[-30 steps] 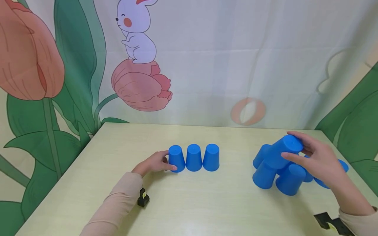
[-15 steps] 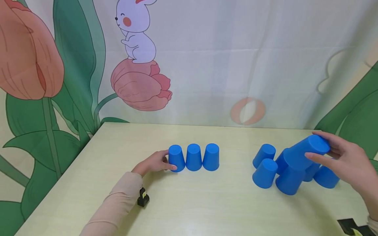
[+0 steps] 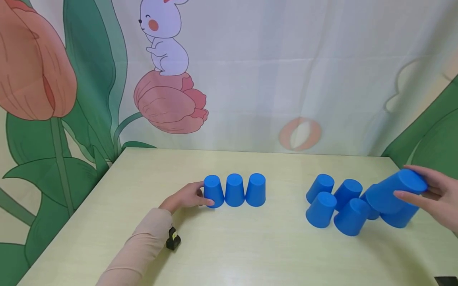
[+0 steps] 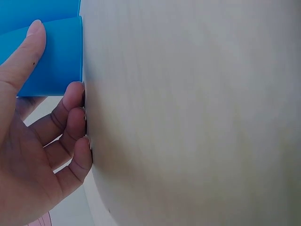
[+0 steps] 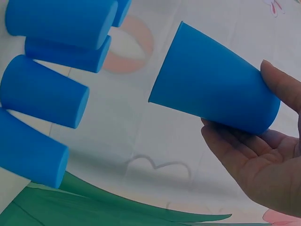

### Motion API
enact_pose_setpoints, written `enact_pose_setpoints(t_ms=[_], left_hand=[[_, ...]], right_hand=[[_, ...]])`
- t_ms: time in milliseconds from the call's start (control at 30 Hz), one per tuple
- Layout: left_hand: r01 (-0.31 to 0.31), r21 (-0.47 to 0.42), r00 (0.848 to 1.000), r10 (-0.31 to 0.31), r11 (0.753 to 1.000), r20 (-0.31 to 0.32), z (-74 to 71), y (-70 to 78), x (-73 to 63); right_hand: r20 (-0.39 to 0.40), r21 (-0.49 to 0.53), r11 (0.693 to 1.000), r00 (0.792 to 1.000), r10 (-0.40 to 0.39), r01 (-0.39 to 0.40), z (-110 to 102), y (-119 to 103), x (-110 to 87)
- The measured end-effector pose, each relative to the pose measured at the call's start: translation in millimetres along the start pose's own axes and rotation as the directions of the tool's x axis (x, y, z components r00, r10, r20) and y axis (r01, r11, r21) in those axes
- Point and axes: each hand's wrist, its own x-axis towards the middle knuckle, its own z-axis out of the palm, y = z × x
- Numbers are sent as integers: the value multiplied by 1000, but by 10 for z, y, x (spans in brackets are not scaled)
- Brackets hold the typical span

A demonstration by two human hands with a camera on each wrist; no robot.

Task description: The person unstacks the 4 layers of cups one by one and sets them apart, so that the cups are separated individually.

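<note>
Three upside-down blue cups stand in a row mid-table; at the left end is one cup [image 3: 213, 190], followed by a middle cup [image 3: 234, 190] and a right cup [image 3: 255, 190]. My left hand [image 3: 186, 196] grips the left-end cup low down, thumb in front and fingers behind. In the left wrist view the thumb lies across this blue cup's wall [image 4: 61, 61]. On the right, my right hand [image 3: 438, 194] holds another blue cup [image 3: 397, 190] by its base end, tilted and raised above the other cups. The right wrist view shows that cup [image 5: 216, 80] between thumb and fingers.
Several more upside-down blue cups stand clustered at the right, among them a front cup [image 3: 352, 217] and a back-left cup [image 3: 320, 188]. The pale wooden table [image 3: 229, 246] ends at a curtain [image 3: 250, 99] printed with a rabbit and flowers.
My right hand has carried its tilted cup rightward across the cluster, uncovering cups on the cluster's left side. The left hand and its row of cups have stayed put.
</note>
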Motion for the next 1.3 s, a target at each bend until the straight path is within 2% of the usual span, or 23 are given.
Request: enact_pose_setpoints(t_ms=[133, 533, 900, 1067, 1300], left_hand=[[0, 6, 1000, 0, 1000, -6, -7, -3, -3], [-17, 4, 1000, 17, 1000, 2, -4, -6, -18], [-12, 2, 1000, 12, 1000, 4, 3, -11, -10], [-2, -1, 1000, 2, 1000, 6, 9, -11, -14], [0, -1, 1000, 0, 1000, 5, 7, -1, -23]], right_hand=[[9, -28, 1000, 1000, 6, -6, 0, 72, -20], [106, -124, 992, 993, 50, -37, 38, 376, -15], [216, -203, 974, 966, 145, -101, 126, 547, -27], [260, -225, 971, 955, 141, -82, 176, 616, -52], [274, -256, 964, 952, 140, -68, 266, 741, -41]])
